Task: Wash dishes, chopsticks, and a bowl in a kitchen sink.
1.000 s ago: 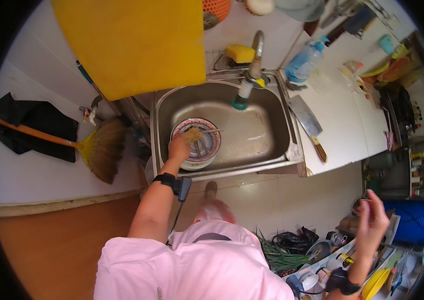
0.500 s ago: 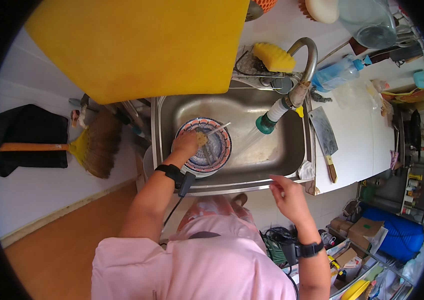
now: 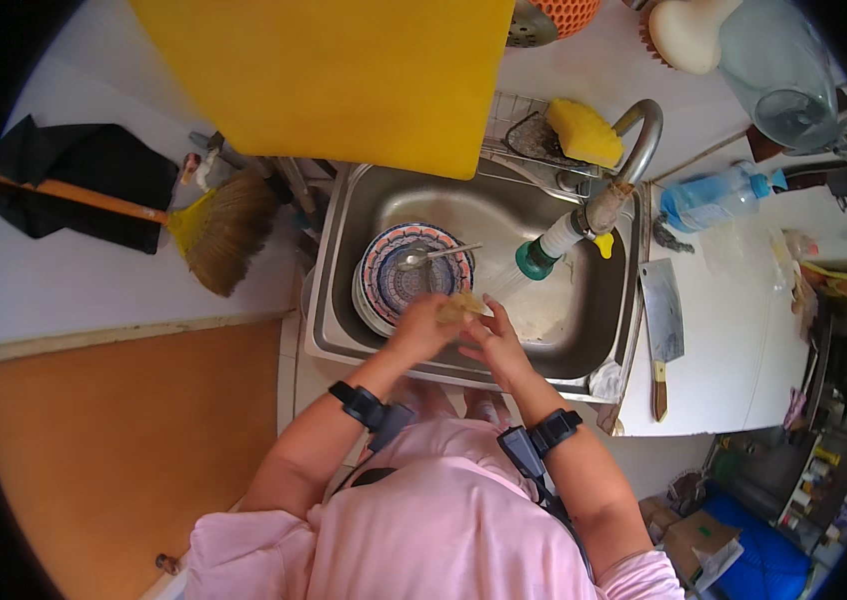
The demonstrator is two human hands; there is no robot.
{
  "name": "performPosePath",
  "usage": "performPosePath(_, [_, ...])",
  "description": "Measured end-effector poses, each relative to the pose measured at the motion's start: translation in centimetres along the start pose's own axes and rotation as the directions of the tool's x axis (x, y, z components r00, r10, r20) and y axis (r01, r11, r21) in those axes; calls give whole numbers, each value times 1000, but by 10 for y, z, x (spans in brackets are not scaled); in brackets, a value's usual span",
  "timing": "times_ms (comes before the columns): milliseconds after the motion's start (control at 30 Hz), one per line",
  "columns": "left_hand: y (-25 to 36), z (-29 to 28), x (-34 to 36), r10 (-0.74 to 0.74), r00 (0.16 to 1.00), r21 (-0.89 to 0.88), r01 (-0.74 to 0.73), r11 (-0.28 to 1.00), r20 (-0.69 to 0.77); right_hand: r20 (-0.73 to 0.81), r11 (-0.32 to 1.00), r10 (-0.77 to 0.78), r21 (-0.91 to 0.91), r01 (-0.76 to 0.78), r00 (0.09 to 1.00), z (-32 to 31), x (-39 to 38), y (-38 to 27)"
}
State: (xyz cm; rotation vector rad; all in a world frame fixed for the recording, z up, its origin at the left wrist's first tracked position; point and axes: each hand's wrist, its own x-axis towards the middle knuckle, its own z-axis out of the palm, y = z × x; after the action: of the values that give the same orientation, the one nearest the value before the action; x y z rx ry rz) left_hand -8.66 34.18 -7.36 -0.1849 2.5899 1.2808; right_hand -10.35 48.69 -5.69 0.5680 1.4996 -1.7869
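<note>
A crumpled pale yellow scrubbing pad [image 3: 464,306] is between my hands, over the near side of the sink. My left hand [image 3: 426,325] is closed on it from the left. The curled fingers of my right hand [image 3: 496,345] take hold of its right side. Just beyond my left hand, a patterned blue, white and orange bowl [image 3: 384,285] rests on other pale dishes in the sink's left part. A metal spoon [image 3: 449,250] lies in the bowl, its handle over the rim to the right.
The steel sink [image 3: 544,325] lies beneath a curved faucet [image 3: 649,140] with a green spray head [image 3: 536,260], water running. On the right counter lie a cleaver [image 3: 662,320] and a blue bottle [image 3: 714,200]. A yellow board [image 3: 344,90] overhangs the back left; a sponge [image 3: 584,132] sits behind.
My left hand has drawn the pad out of the bowl toward me. My right hand has come left over the sink to meet it. The spoon now shows clearly in the bowl.
</note>
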Motion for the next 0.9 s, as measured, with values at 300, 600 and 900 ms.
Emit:
performPosePath(300, [-53,-46,7,-286,797,221,457,861,-531,-104,996,15,85,-6,995,-58,19,22])
performPosePath(600, [-110,-47,32,-514,851,219,525,822,-109,-289,996,-49,56,68,956,-82,-20,22])
performPosePath(900, [-88,-54,35,-649,754,-494,604,626,99,-331,977,-72,167,133,941,-83,-29,36])
